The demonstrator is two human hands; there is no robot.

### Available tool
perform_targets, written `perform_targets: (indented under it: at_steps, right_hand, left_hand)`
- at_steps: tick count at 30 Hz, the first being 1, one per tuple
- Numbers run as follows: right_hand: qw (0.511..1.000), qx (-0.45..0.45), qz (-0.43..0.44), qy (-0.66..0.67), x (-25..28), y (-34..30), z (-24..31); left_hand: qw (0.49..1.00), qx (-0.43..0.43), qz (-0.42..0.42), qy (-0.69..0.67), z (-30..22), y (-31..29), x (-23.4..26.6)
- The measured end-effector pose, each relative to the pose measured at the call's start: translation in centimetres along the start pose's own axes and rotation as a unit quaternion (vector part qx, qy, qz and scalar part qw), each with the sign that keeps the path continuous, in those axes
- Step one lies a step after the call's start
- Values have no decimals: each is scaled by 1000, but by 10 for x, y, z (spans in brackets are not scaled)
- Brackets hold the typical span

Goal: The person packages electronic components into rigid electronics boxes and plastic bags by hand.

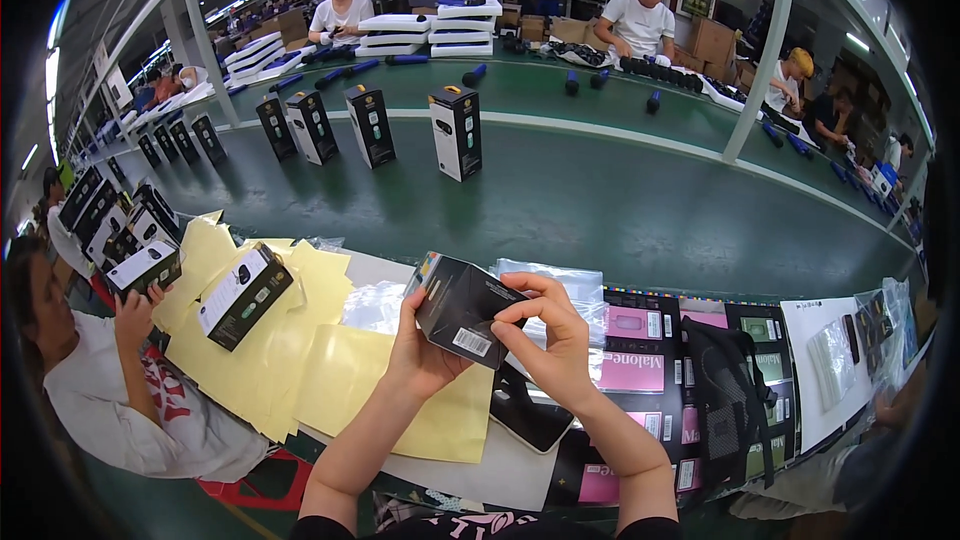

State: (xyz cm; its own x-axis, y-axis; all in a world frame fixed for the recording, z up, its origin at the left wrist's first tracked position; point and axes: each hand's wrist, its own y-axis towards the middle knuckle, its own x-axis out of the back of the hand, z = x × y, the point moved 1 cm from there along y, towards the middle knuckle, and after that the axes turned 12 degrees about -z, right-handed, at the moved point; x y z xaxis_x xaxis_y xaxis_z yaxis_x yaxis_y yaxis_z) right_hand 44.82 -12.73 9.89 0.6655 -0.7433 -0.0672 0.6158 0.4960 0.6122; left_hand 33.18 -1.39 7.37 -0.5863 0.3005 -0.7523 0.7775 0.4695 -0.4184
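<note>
My left hand (420, 355) grips a black cardboard box (462, 302) from its left side and below, tilted above the worktable. A white barcode label shows on the face toward me. My right hand (550, 335) is at the box's right edge, thumb and forefinger pinched together against it. Whether something small is between those fingertips I cannot make out. Under my hands lie a dark smartphone (530, 412) and yellow paper sheets (395, 395). Clear plastic bags (570, 285) lie just behind the box.
Another printed box (245, 295) lies on the yellow sheets to the left. Several boxes stand on the green conveyor (560, 180), including one upright box (456, 135). A co-worker (130, 370) at left handles a box. A black mesh bag (728, 395) lies on printed sheets at right.
</note>
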Motion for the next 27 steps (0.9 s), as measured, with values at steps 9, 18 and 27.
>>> perform_targets:
  at_steps: [9, 18, 27]
  right_hand:
    - [999, 29, -14, -26, -2, -1, 1]
    - [998, 41, -3, -54, -2, -2, 3]
    - [994, 70, -34, -80, -3, -5, 7]
  left_hand:
    - [1000, -3, 5, -4, 2, 2, 8]
    - [1000, -5, -3, -9, 4, 1, 8]
    - [1000, -22, 0, 4, 7, -1, 3]
